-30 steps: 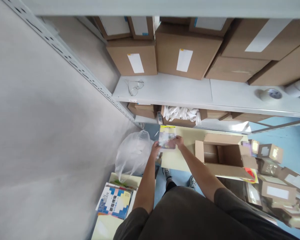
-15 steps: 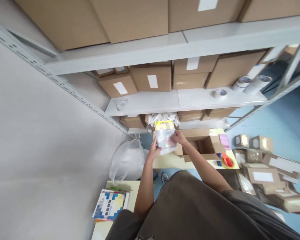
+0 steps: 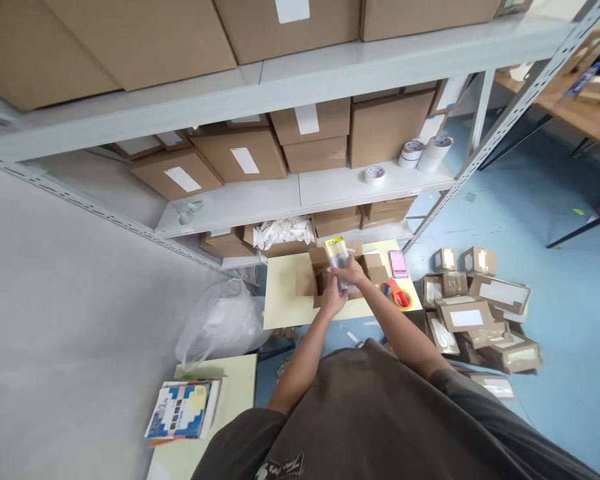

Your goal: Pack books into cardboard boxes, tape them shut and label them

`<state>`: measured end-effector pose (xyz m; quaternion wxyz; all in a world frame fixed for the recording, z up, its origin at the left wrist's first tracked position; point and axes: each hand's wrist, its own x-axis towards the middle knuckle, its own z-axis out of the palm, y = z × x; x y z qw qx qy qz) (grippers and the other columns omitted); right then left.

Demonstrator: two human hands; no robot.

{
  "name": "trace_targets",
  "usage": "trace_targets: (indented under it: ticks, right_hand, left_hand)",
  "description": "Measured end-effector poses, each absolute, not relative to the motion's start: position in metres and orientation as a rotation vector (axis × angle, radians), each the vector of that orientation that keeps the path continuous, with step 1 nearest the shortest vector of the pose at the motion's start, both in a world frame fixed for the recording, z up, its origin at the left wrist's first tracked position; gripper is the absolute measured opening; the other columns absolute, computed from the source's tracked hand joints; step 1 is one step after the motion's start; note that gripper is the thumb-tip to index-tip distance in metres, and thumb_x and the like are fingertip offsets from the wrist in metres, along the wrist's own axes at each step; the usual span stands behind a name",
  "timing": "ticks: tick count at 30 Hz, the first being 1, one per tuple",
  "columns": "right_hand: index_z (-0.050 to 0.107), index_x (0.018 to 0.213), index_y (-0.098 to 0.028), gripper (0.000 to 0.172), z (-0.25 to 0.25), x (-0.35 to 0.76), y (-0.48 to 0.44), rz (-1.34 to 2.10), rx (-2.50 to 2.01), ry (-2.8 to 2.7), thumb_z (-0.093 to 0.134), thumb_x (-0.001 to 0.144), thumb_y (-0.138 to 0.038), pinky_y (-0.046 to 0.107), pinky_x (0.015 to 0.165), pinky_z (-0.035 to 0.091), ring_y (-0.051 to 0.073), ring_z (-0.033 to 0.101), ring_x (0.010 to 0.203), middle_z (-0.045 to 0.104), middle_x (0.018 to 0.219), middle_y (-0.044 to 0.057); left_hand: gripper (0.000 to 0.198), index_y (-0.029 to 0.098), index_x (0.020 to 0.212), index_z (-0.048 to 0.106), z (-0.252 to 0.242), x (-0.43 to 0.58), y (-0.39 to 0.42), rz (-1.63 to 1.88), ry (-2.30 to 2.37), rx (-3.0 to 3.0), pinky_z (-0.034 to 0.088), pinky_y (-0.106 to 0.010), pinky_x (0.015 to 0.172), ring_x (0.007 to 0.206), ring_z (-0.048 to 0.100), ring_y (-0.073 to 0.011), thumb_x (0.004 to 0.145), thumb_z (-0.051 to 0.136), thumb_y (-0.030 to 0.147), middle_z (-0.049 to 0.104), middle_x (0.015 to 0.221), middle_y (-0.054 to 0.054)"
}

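L hand (image 3: 333, 298) & R hand (image 3: 353, 271) both had fingers closed round a clear plastic pack (image 3: 337, 261) w/ yellow header, held near-upright between them, lower end hidden, over an open cardboard box (image 3: 305, 280) on a pale yellow table (image 3: 285, 293). Orange tape dispenser (image 3: 397, 294) & pink pad (image 3: 399, 264) lay right of the fingers.

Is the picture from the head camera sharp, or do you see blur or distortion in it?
In the head view, the shelf edges bend and slant from wide-lens distortion; the light is even; the packet looks slightly blurred.
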<state>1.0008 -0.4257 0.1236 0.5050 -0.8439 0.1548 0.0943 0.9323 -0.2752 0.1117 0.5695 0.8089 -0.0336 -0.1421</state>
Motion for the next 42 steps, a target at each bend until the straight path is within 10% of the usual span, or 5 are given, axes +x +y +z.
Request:
trace_targets:
  ticks: [8,15,25,34,42]
  right_hand:
    - [0.061,0.132,-0.018,0.091,0.112,1.024,-0.45,0.367,-2.431,-0.014,0.101,0.053,-0.04,0.047,0.103,0.05,0.043,0.068,0.119,0.074,0.124,0.02]
    - [0.051,0.161,-0.028,0.134,0.096,1.022,-0.441,0.384,-2.458,-0.434,0.108,0.041,-0.043,0.065,0.13,0.013,0.051,0.03,0.158,0.046,0.166,0.021]
    - [0.051,0.163,-0.024,0.085,0.084,0.963,-0.473,0.049,-2.438,-0.22,0.079,0.085,-0.042,0.056,0.132,0.029,0.037,0.029,0.163,0.046,0.169,0.014]
    - [0.05,0.162,-0.023,0.083,0.073,0.922,-0.505,0.043,-2.48,0.163,0.077,0.086,-0.045,0.062,0.132,0.025,0.042,0.016,0.167,0.035,0.176,0.015]
    - [0.051,0.159,-0.014,0.098,0.047,0.903,-0.49,0.087,-1.995,0.687,0.078,0.078,-0.061,0.054,0.121,0.045,0.042,0.054,0.148,0.056,0.159,0.026]
  left_hand:
    - [0.068,0.022,0.146,0.069,0.102,0.923,-0.256,-0.316,-0.053,1.904,0.029,-0.053,0.133,0.154,0.048,-0.0355,0.081,0.085,0.033,0.061,0.158,-0.013]
    - [0.05,0.021,0.139,0.072,0.108,0.941,-0.178,-0.205,0.156,2.226,0.039,-0.048,0.126,0.141,0.059,-0.0339,0.09,0.072,0.027,0.069,0.146,-0.015]
    - [0.098,0.01,0.169,0.034,0.077,0.956,-0.157,-0.362,0.416,2.198,0.041,-0.043,0.124,0.151,0.052,-0.0363,0.081,0.075,0.021,0.053,0.163,-0.024]
    - [0.059,0.02,0.142,0.065,0.077,0.978,-0.112,-0.194,0.424,2.2,0.053,-0.033,0.106,0.125,0.071,-0.026,0.083,0.065,0.016,0.076,0.135,-0.011]
    - [0.062,0.022,0.139,0.071,0.097,0.963,-0.082,-0.456,0.037,2.029,0.05,-0.037,0.113,0.14,0.063,-0.0309,0.083,0.082,0.045,0.069,0.148,-0.014]
